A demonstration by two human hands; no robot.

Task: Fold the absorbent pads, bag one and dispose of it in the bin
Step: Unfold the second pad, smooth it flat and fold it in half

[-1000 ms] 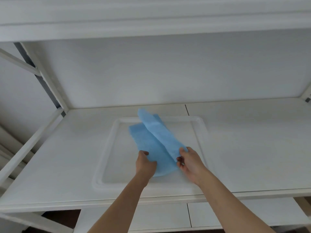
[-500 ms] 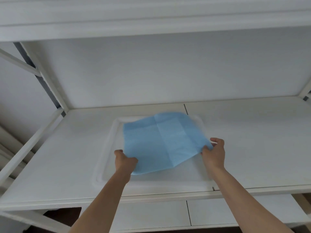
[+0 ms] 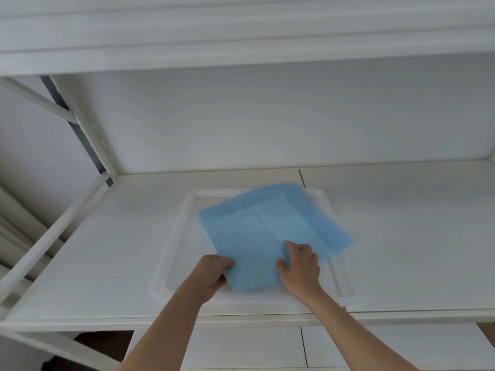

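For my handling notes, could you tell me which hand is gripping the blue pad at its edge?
The left hand, curled round the blue pad's near-left edge. The right hand instead rests on top of the pad, further in from the edge.

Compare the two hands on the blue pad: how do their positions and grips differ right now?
The left hand grips the blue pad at its near left corner, fingers curled round the edge; the right hand sits further in, on top of the pad near its centre crease. The left hand lies partly off the pad over the white tray; the right hand lies over the pad itself. Both touch the pad's near side.
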